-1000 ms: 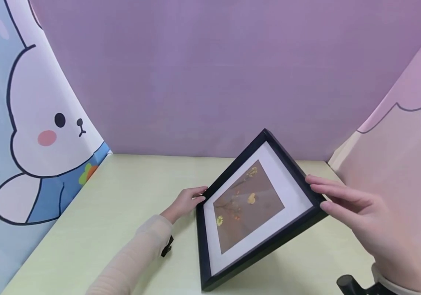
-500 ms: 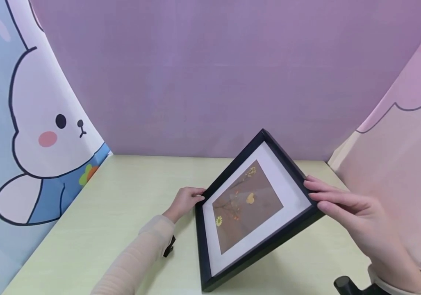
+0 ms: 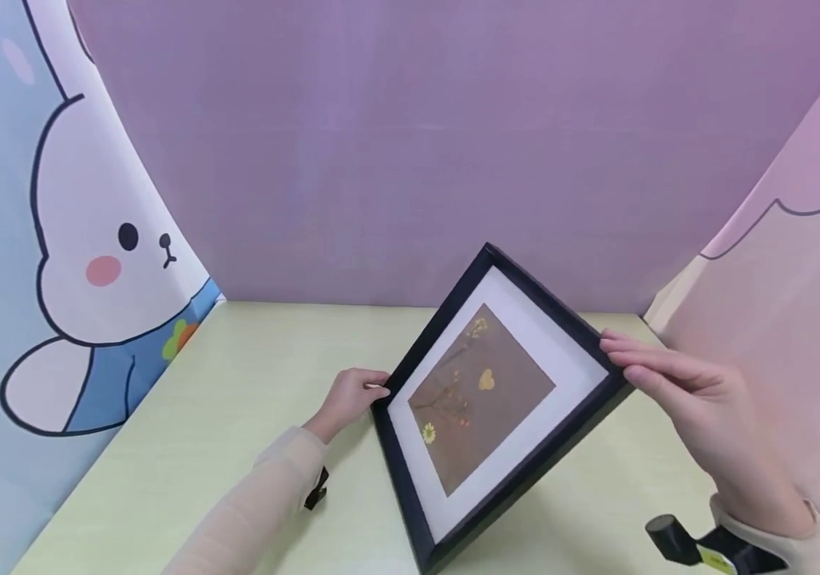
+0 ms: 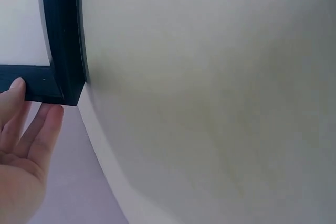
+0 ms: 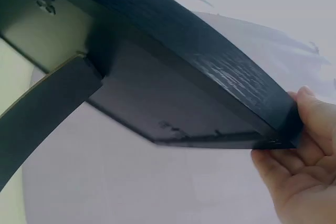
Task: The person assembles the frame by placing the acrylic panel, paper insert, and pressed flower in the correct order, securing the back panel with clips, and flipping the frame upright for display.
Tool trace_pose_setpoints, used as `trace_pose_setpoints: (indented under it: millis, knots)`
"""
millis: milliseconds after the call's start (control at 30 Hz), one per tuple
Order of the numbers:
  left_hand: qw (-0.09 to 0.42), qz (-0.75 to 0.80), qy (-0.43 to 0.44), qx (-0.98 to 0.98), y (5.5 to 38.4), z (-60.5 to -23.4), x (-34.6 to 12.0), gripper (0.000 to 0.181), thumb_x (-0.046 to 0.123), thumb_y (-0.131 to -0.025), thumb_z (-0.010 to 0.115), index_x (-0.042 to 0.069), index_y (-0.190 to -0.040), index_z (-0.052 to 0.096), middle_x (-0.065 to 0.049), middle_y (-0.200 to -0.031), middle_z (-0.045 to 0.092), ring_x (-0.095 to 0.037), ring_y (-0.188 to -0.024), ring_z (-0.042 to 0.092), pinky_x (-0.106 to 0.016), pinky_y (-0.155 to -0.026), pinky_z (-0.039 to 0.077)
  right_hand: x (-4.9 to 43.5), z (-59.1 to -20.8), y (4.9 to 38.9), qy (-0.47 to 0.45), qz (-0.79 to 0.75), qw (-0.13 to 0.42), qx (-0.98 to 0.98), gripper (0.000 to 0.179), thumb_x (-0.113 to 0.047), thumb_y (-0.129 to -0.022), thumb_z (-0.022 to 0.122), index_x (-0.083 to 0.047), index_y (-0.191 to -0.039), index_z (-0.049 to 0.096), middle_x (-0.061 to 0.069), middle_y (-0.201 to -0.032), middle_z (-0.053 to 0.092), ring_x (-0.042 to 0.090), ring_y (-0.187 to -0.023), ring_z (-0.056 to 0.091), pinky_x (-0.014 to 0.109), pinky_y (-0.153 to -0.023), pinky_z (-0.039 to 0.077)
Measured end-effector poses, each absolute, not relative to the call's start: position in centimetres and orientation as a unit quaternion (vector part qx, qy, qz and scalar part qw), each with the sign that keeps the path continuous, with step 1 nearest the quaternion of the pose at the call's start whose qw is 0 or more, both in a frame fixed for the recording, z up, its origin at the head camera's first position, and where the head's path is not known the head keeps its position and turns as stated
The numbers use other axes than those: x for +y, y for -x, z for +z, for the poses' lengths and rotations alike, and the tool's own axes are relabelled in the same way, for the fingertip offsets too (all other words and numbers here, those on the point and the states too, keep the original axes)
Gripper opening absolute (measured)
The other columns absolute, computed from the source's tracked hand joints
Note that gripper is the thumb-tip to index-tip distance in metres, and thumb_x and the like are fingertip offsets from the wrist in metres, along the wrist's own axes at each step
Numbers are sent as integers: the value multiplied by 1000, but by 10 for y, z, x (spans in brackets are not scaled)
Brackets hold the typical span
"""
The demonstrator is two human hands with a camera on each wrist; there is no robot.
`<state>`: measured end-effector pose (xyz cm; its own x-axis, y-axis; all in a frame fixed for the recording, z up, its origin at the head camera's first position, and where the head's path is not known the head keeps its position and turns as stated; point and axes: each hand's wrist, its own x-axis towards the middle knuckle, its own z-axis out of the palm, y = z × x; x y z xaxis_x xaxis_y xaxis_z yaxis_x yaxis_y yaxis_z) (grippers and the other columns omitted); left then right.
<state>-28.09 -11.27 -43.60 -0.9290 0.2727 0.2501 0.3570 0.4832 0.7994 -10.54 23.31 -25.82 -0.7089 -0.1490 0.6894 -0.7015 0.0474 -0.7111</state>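
A black picture frame point(image 3: 556, 311) is held up at a slant above the table, one corner up and one toward me. Behind its white mat is a brown print point(image 3: 477, 407) with yellow flowers and a yellow heart shape. At the frame's left corner my left hand point(image 3: 345, 399) pinches the edge; in the left wrist view the thumb point(image 4: 17, 85) lies on the front. My right hand point(image 3: 711, 423) grips the opposite corner between thumb and fingers. From the right wrist, the frame's recessed back shows, with a dark support leg point(image 5: 47, 103) sticking out and a metal hanger point(image 5: 44, 1).
The pale yellow-green table point(image 3: 237, 367) spreads under the frame. A purple wall point(image 3: 381, 144) stands behind it. A panel with a cartoon rabbit point(image 3: 101, 208) borders the left side, and a pink panel point(image 3: 798, 303) the right.
The frame has turned slightly counterclockwise: its top corner has moved left and its bottom corner right. My left hand has shifted a little left. Both hands keep their hold.
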Motion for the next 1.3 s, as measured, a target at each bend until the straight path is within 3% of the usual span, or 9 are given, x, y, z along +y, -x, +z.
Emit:
trace_pose_setpoints:
  millis: [133, 400, 700, 1300]
  knots:
    - [55, -473, 172, -862, 273, -435, -121, 22, 1, -78, 71, -2, -99, 70, -13, -97, 67, -24, -83, 65, -30, -68, 51, 237, -260, 121, -286, 622, 240, -689, 22, 22, -83, 50, 19, -102, 61, 11, -109, 64, 16, -108, 56, 20, -90, 39]
    - [89, -460, 167, -867, 260, -436, -132, 21, 0, -76, 72, -4, -96, 70, -14, -92, 68, -27, -83, 65, -33, -70, 51, 240, -261, 149, -266, 666, 221, -661, 21, 15, -87, 50, 15, -105, 62, 8, -109, 65, 16, -113, 52, 21, -94, 36]
    - [94, -461, 127, -873, 238, -435, -137, 21, 3, -77, 72, -2, -97, 71, -11, -90, 69, -22, -76, 66, -31, -65, 51, 240, -259, 184, -272, 764, 164, -562, 24, 12, -90, 47, 12, -109, 62, 11, -111, 63, 16, -114, 52, 23, -94, 35]
    - [100, -452, 122, -878, 210, -429, -136, 14, 3, -74, 74, 3, -88, 70, -4, -80, 68, -14, -64, 62, -27, -59, 49, 248, -264, 230, -238, 820, 142, -500, 20, 8, -89, 50, 9, -102, 66, 13, -105, 65, 17, -105, 58, 23, -88, 42]
